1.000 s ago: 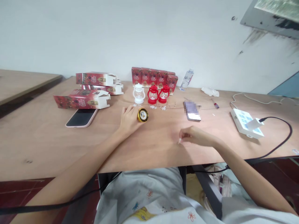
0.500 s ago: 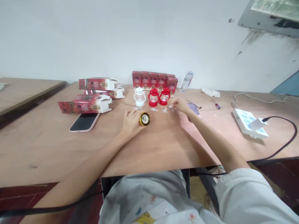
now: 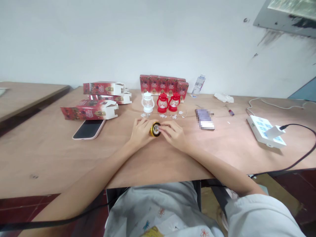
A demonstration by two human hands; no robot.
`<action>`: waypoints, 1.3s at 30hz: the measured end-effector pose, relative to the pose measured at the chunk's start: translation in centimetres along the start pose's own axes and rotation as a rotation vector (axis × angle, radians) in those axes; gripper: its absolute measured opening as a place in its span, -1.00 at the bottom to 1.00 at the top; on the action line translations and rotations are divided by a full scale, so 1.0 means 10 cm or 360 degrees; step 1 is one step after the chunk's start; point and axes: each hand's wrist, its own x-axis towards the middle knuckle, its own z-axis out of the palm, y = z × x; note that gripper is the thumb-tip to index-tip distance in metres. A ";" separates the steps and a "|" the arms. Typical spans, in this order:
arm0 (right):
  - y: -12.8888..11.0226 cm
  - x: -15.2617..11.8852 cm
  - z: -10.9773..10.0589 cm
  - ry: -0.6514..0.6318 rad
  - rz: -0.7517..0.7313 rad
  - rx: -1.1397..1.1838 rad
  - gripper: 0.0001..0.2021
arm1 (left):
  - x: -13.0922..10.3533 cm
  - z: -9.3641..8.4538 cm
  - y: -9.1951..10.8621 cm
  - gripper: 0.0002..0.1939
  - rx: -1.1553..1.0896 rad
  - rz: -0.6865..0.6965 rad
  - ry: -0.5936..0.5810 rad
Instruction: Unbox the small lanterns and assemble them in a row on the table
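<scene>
The left hand (image 3: 142,133) is closed around a gold-rimmed piece (image 3: 155,129), which sits between the two hands with its round, pale face turned toward the person and to the right. The fingertips of the right hand (image 3: 176,135) are close together at that face; whether they pinch a small part or only touch the surface, I cannot tell.

The step in hand looks like fine fingertip work at the round face, with the left hand as the holder. A touch this small calls for a firm left grip, the face angled to the right fingers, and light, well-aimed pressure.

Just beyond the hands, small white bits (image 3: 163,116) lie scattered on the table (image 3: 148,171). Behind them stand a white lantern (image 3: 147,103) and, to its right, two red lanterns (image 3: 168,104) close together. Farther back is a row of upright red boxes (image 3: 154,85), with a clear bottle (image 3: 198,85) to the right. At left, opened boxes (image 3: 89,110) lie beside a pink-edged phone (image 3: 89,129). At right are a blurred-out device (image 3: 204,118), a small screwdriver (image 3: 231,112) and a white power strip (image 3: 265,131).
</scene>
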 end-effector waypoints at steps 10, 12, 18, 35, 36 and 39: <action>0.01 -0.02 -0.02 -0.0108 -0.0179 -0.0128 -0.80 | -0.01 -0.02 0.08 -0.73 0.0053 0.0063 -0.0068; 0.01 -0.02 -0.02 -0.0119 -0.0208 -0.0161 -0.80 | -0.01 -0.01 0.08 -0.73 0.0061 0.0088 -0.0031; 0.03 -0.02 0.00 -0.0040 -0.0315 -0.0215 -0.84 | -0.02 0.01 0.09 -0.73 0.0070 0.0087 -0.0028; 0.03 -0.01 -0.07 -0.0192 -0.0107 0.0032 -0.82 | -0.01 -0.01 0.11 -0.75 0.0139 0.0164 -0.0038; 0.03 0.00 -0.08 -0.0209 -0.0129 0.0014 -0.82 | -0.01 -0.01 0.11 -0.75 0.0140 0.0192 -0.0021; 0.03 0.01 -0.10 -0.0221 -0.0187 -0.0021 -0.82 | -0.01 -0.01 0.11 -0.75 0.0141 0.0231 -0.0002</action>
